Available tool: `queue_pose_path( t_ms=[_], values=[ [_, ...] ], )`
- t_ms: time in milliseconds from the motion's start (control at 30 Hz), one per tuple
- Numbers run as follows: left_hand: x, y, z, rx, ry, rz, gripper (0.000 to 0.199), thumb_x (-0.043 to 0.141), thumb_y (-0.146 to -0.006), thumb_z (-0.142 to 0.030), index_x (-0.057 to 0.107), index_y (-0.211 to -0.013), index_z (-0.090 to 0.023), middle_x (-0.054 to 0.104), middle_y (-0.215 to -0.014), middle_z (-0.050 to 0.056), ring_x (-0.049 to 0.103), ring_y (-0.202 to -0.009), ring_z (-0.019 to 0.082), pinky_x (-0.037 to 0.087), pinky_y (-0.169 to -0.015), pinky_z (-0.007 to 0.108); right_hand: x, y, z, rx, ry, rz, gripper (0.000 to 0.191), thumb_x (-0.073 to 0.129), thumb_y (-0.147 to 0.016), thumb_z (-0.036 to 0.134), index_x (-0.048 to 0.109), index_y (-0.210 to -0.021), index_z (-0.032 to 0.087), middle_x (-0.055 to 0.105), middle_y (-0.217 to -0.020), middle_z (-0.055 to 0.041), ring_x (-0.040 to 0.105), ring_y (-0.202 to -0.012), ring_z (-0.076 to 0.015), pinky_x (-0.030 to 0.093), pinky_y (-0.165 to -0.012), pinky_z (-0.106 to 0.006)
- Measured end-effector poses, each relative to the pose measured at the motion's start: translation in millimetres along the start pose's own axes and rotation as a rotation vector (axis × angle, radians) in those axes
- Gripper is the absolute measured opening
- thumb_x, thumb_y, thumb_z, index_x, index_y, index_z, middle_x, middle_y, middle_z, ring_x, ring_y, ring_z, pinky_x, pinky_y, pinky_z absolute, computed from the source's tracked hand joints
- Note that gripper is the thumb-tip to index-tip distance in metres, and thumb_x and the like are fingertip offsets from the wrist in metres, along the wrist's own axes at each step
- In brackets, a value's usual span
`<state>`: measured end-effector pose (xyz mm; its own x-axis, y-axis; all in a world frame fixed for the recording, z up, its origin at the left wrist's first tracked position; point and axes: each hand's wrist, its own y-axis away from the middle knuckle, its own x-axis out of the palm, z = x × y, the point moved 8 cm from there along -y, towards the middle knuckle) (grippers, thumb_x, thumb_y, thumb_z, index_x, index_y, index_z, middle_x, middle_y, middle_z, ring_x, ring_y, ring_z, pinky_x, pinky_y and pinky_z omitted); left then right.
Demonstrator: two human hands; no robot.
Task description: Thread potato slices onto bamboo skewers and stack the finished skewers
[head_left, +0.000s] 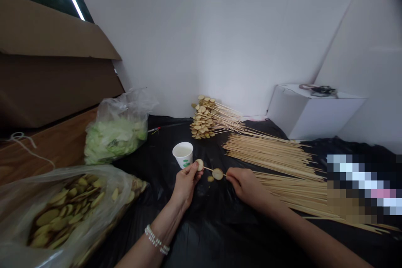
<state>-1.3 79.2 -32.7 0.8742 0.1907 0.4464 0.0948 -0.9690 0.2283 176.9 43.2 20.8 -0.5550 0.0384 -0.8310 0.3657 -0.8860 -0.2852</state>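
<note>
My left hand (187, 181), with a beaded bracelet on the wrist, pinches a round potato slice (200, 165) at the far end of a thin wooden skewer (207, 168). A second potato slice (217, 174) sits on the same skewer, closer to my right hand (241, 182). The fingers of that hand are closed around the skewer's shaft. Just behind my left hand stands a white paper cup (182, 153) with a green print. Below the skewer, a small potato piece (210, 179) lies on the black plastic sheet (201, 234).
An open plastic bag of potato slices (108, 176) lies front left, with a bag of cut greens (116, 134) behind it. Skewered slices (203, 119) are piled at the back. Bare skewers (273, 155) lie right. A white box (301, 113) and cardboard box (56, 88) flank the area.
</note>
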Motion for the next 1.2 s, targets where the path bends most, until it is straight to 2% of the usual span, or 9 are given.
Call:
queue_pose_path(
  t_ms=[233,467,667,900,1100,1200],
  values=[
    [-0.1,1.0,2.2,-0.014,-0.018,0.0,0.019,0.081,-0.065,-0.026,0.074,-0.074,-0.01,0.068,-0.067,0.005,0.057,-0.056,0.005,0.047,-0.052,0.012,2.2,-0.7,0.1,0.016,-0.139,0.059,0.024,0.044,-0.089,0.017,0.056,-0.069,0.02,0.059,-0.064,0.0011,0.053,-0.06,-0.0127,0.033,-0.059,-0.022],
    [0.7,0.7,1.8,0.005,-0.018,0.017,0.023,0.082,-0.062,-0.029,0.074,-0.074,-0.011,0.068,-0.067,0.005,0.057,-0.055,0.005,0.048,-0.053,0.013,5.0,0.8,-2.6,0.004,0.03,-0.021,0.026,0.039,-0.091,0.02,0.057,-0.073,0.019,0.062,-0.072,-0.0039,0.056,-0.071,-0.0164,0.035,-0.065,-0.025],
    [3.2,1.7,3.2,-0.011,-0.028,0.043,0.023,0.082,-0.061,-0.029,0.074,-0.073,-0.011,0.067,-0.066,0.004,0.056,-0.056,0.006,0.046,-0.053,0.013,5.6,-1.5,-4.6,0.056,-0.163,0.067,0.023,0.045,-0.088,0.018,0.058,-0.068,0.02,0.062,-0.065,0.0003,0.055,-0.061,-0.0137,0.035,-0.059,-0.022],
    [3.7,2.4,2.9,-0.004,-0.014,0.051,0.026,0.083,-0.06,-0.032,0.074,-0.072,-0.011,0.067,-0.066,0.004,0.056,-0.057,0.006,0.047,-0.056,0.013,5.0,2.2,2.2,-0.034,0.122,-0.035,0.026,0.037,-0.092,0.017,0.056,-0.075,0.018,0.062,-0.074,-0.005,0.056,-0.071,-0.0169,0.035,-0.066,-0.026],
    [5.5,2.6,5.1,-0.018,-0.024,0.062,0.032,0.084,-0.055,-0.035,0.074,-0.072,-0.01,0.067,-0.066,0.003,0.056,-0.057,0.005,0.045,-0.055,0.013,4.8,-1.6,-2.3,0.07,-0.12,0.077,0.023,0.046,-0.088,0.017,0.057,-0.068,0.019,0.061,-0.063,0.0003,0.055,-0.061,-0.0137,0.035,-0.059,-0.023],
    [6.3,2.6,4.9,-0.01,-0.031,0.069,0.035,0.085,-0.054,-0.037,0.074,-0.073,-0.01,0.067,-0.066,0.003,0.056,-0.057,0.005,0.046,-0.056,0.013,3.8,-1.4,-0.8,0.054,-0.086,0.078,0.024,0.045,-0.089,0.016,0.058,-0.07,0.019,0.061,-0.066,-0.0002,0.055,-0.063,-0.0134,0.035,-0.059,-0.022]
  ],
)
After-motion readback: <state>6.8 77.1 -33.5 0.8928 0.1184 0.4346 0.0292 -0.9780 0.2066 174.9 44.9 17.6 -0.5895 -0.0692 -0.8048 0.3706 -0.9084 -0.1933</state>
